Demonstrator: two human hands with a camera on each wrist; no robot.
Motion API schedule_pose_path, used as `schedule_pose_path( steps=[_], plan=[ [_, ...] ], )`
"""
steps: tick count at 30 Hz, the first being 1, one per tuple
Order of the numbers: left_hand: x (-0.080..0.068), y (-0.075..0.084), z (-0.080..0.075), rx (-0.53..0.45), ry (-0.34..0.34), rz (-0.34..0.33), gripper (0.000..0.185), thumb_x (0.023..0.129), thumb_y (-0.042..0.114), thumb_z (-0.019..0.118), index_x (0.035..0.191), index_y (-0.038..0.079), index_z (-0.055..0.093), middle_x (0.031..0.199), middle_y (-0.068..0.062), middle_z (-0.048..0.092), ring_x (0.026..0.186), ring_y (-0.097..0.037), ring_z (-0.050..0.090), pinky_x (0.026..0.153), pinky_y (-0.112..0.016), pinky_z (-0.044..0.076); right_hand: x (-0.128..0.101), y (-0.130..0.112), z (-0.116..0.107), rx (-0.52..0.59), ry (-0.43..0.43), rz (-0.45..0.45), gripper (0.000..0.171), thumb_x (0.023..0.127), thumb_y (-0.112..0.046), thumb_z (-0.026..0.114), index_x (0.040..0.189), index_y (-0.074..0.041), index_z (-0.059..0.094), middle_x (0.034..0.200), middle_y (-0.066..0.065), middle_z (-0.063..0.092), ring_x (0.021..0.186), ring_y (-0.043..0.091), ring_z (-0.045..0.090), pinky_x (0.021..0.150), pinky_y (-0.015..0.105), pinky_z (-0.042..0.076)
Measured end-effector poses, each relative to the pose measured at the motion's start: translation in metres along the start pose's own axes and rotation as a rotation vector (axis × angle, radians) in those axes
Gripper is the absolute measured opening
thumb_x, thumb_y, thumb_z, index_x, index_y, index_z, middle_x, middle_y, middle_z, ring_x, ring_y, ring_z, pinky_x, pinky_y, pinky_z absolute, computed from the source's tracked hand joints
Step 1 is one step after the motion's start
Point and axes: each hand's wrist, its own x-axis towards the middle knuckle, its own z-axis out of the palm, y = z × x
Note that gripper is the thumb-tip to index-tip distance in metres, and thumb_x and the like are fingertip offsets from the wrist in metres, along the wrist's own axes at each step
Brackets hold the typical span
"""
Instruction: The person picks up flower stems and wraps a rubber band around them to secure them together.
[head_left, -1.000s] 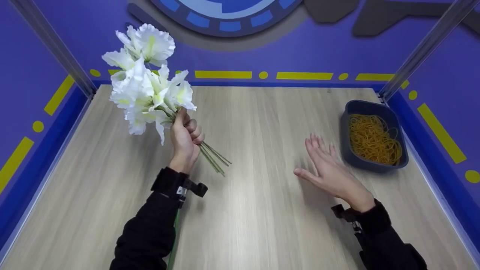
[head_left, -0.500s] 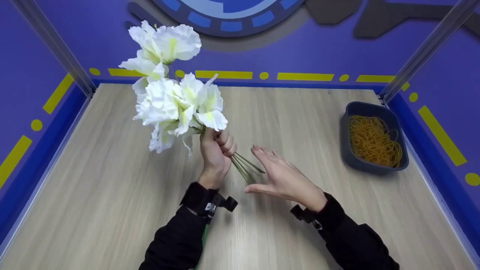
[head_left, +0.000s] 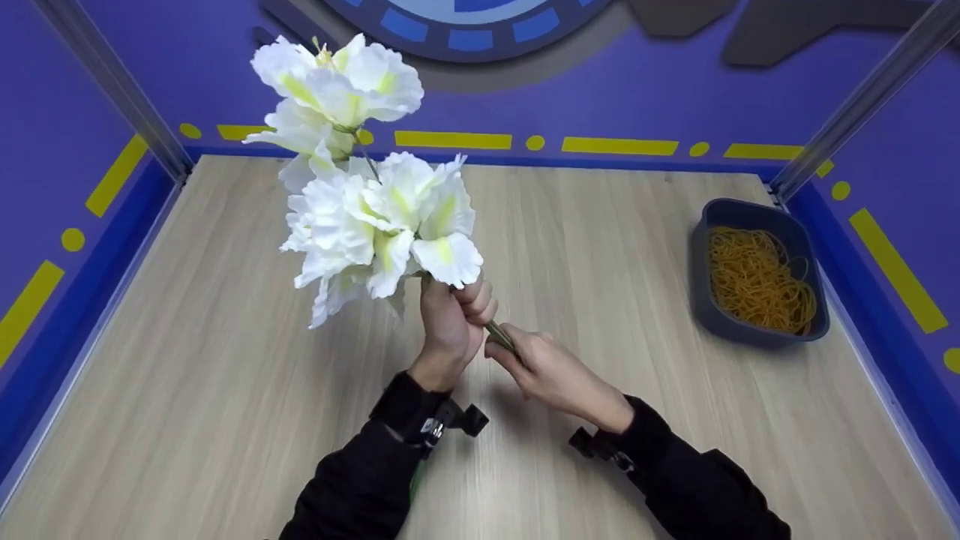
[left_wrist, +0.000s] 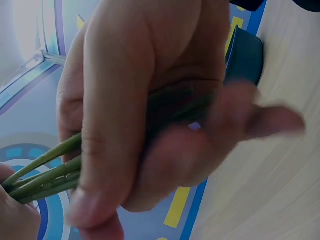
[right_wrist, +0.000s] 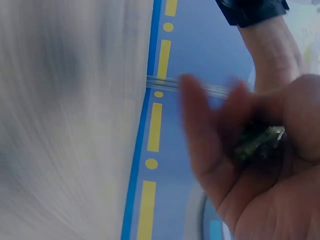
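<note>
A bunch of white artificial flowers with thin green stems stands upright over the middle of the wooden table. My left hand grips the stems just under the blooms. My right hand is curled round the lower stem ends, right beneath the left fist. In the left wrist view, fingers wrap the green stems close to the lens. The right wrist view is blurred; it shows curled fingers around the dark stem ends.
A dark grey tray full of orange rubber bands sits at the table's right edge; it also shows as the tray behind the fingers. Blue walls with yellow markings enclose the table on three sides.
My left hand carried the flowers from the left toward the centre and raised them more upright. My right hand moved left from beside the tray, open, and closed round the stem ends.
</note>
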Motion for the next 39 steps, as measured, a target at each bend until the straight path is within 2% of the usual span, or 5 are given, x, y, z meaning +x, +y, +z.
schedule_pose_path(
  steps=[4, 9, 19, 34, 39],
  plan=[
    [0.001, 0.004, 0.001, 0.002, -0.014, -0.032, 0.039, 0.093, 0.04, 0.066, 0.069, 0.019, 0.043, 0.054, 0.008, 0.018, 0.044, -0.005, 0.013, 0.039, -0.02, 0.009, -0.001, -0.003, 0.003, -0.076, 0.045, 0.001, 0.029, 0.109, -0.03, 0.045, 0.084, -0.015, 0.047, 0.065, -0.013, 0.036, 0.049, 0.0, 0.035, 0.043, 0.02, 0.031],
    [0.001, 0.011, 0.001, 0.022, 0.01, -0.112, 0.048, 0.094, 0.04, 0.064, 0.064, 0.021, 0.031, 0.053, 0.01, 0.02, 0.043, -0.003, 0.016, 0.041, -0.018, 0.011, -0.001, -0.007, 0.003, -0.12, 0.09, 0.009, 0.038, 0.108, -0.026, 0.049, 0.071, -0.019, 0.04, 0.063, -0.015, 0.028, 0.052, 0.001, 0.024, 0.046, 0.021, 0.023],
    [0.007, 0.027, -0.003, -0.051, 0.189, -0.216, 0.041, 0.099, 0.013, 0.031, 0.058, 0.022, 0.031, 0.048, 0.012, 0.03, 0.042, -0.002, 0.022, 0.043, -0.015, 0.015, -0.001, -0.007, 0.006, -0.13, 0.016, 0.03, 0.042, 0.109, -0.03, 0.045, 0.069, -0.021, 0.038, 0.061, -0.015, 0.029, 0.051, 0.0, 0.025, 0.045, 0.02, 0.025],
    [0.019, 0.027, -0.017, -0.223, 0.353, -0.306, 0.046, 0.1, 0.011, 0.033, 0.055, 0.018, 0.031, 0.044, 0.01, 0.028, 0.038, -0.002, 0.018, 0.039, -0.017, 0.012, -0.004, -0.007, -0.003, -0.122, -0.065, 0.118, 0.041, 0.109, -0.042, 0.041, 0.074, -0.02, 0.041, 0.062, -0.014, 0.03, 0.05, 0.003, 0.027, 0.045, 0.022, 0.026],
    [0.021, 0.027, -0.02, -0.292, 0.365, -0.321, 0.047, 0.101, 0.012, 0.033, 0.055, 0.019, 0.028, 0.045, 0.01, 0.026, 0.04, -0.003, 0.015, 0.038, -0.017, 0.011, -0.004, -0.009, -0.003, -0.136, -0.066, 0.114, 0.041, 0.109, -0.04, 0.041, 0.073, -0.02, 0.042, 0.062, -0.014, 0.031, 0.05, 0.003, 0.028, 0.045, 0.023, 0.026]
  ],
)
